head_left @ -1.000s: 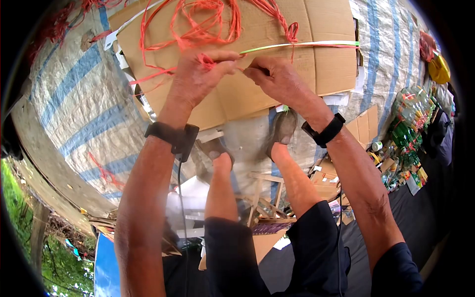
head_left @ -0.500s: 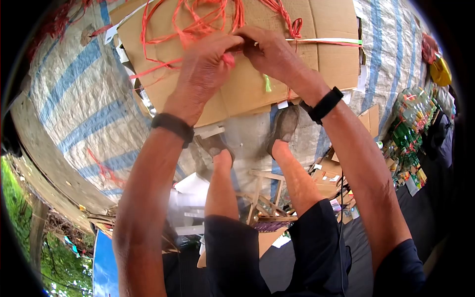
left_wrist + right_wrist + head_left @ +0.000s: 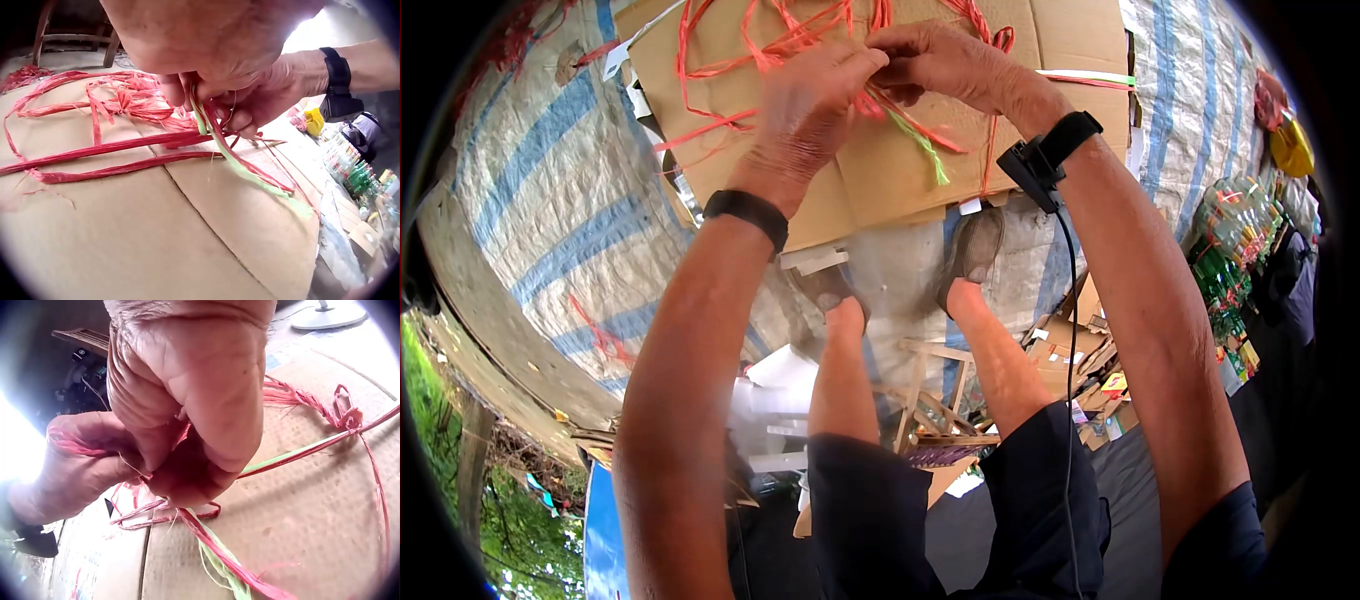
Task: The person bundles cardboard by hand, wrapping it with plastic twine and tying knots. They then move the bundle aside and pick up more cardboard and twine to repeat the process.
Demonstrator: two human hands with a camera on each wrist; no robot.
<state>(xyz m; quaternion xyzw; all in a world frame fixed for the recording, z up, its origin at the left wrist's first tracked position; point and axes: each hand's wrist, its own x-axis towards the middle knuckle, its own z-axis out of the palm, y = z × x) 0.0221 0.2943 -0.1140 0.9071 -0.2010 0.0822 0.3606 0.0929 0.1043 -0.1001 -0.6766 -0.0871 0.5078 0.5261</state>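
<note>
My left hand [image 3: 808,110] and right hand [image 3: 950,68] meet over a stack of flattened cardboard [image 3: 880,185]. Red plastic twine [image 3: 119,150] runs into the pinch of my left fingers and is looped around that hand in the right wrist view. The curled fingers of my right hand [image 3: 187,394] grip twine at the same spot, their tips partly hidden. Below them hang loose red ends and a frayed green strand [image 3: 925,148]. A taut green and red band [image 3: 294,452] crosses the cardboard to a knot [image 3: 351,420] on the right.
Tangled red twine [image 3: 800,40] lies on the cardboard's far part. Striped sacking [image 3: 550,200] spreads underneath. Plastic bottles [image 3: 1235,225] and a yellow bag [image 3: 1290,150] stand at the right. A wooden frame [image 3: 940,400] and cardboard scraps [image 3: 1070,350] lie near the person's legs.
Both hands have moved up, away from the body, and come together, the right hand turning over. The green strand's frayed end now hangs below the hands.
</note>
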